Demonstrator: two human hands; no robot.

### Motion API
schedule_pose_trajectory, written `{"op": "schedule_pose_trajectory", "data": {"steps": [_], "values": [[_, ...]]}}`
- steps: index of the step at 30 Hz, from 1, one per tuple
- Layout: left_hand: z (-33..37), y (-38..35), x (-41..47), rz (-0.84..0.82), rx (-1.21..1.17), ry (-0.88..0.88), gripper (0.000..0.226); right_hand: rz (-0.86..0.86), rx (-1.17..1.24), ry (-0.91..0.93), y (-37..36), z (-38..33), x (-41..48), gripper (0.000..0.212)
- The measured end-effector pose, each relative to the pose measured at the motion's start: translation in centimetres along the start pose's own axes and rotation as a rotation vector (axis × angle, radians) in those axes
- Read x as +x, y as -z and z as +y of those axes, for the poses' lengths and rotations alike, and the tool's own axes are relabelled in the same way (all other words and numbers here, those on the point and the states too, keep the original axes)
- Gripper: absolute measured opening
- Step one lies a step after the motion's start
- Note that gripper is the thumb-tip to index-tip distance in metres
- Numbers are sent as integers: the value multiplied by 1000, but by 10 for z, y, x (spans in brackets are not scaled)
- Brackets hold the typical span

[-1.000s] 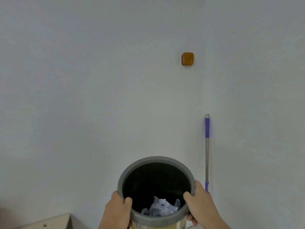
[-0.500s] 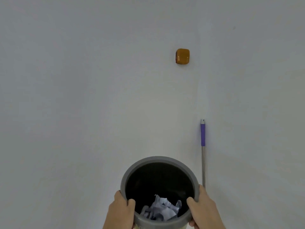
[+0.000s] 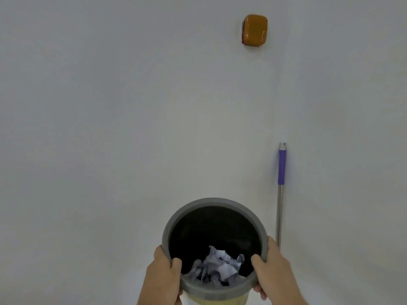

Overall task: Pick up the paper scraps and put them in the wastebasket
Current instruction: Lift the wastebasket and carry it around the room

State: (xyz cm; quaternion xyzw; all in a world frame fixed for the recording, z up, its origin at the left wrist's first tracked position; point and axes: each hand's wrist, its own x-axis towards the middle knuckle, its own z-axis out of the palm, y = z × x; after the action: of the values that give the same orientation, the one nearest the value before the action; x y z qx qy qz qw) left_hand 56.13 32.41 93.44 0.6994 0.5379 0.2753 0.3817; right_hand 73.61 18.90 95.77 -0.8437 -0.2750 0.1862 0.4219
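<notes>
A round wastebasket point(image 3: 211, 202) with a grey rim, a dark inside and a pale yellow body is held up at the bottom centre of the head view. Crumpled white paper scraps point(image 3: 217, 268) lie inside it. My left hand point(image 3: 164, 280) grips the rim on the left, thumb hooked inside. My right hand point(image 3: 272, 271) grips the rim on the right, thumb over the edge. Both hands carry the basket in front of a white wall.
A pole with a purple grip and a metal shaft point(image 3: 280, 194) stands upright against the wall corner, just right of the basket. An orange rounded square object point(image 3: 255, 30) is fixed high on the wall.
The view has shifted: the orange object sits higher in frame, and the low piece of furniture at the bottom left is out of view. Both hands keep their grip on the wastebasket.
</notes>
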Motion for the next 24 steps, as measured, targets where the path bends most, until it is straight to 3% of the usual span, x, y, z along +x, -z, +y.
{"op": "schedule_pose_trajectory", "data": {"steps": [11,17,24], "values": [[-93,-81,56,-125,-47,-9,19,-13,43,-69,-78,87,63,41],[-216,-156,70,-130,12,74,22,7,13,-144,-170,189,72,43],[-386,-262,68,-155,39,106,21,13,-35,-224,-294,359,83,46]]}}
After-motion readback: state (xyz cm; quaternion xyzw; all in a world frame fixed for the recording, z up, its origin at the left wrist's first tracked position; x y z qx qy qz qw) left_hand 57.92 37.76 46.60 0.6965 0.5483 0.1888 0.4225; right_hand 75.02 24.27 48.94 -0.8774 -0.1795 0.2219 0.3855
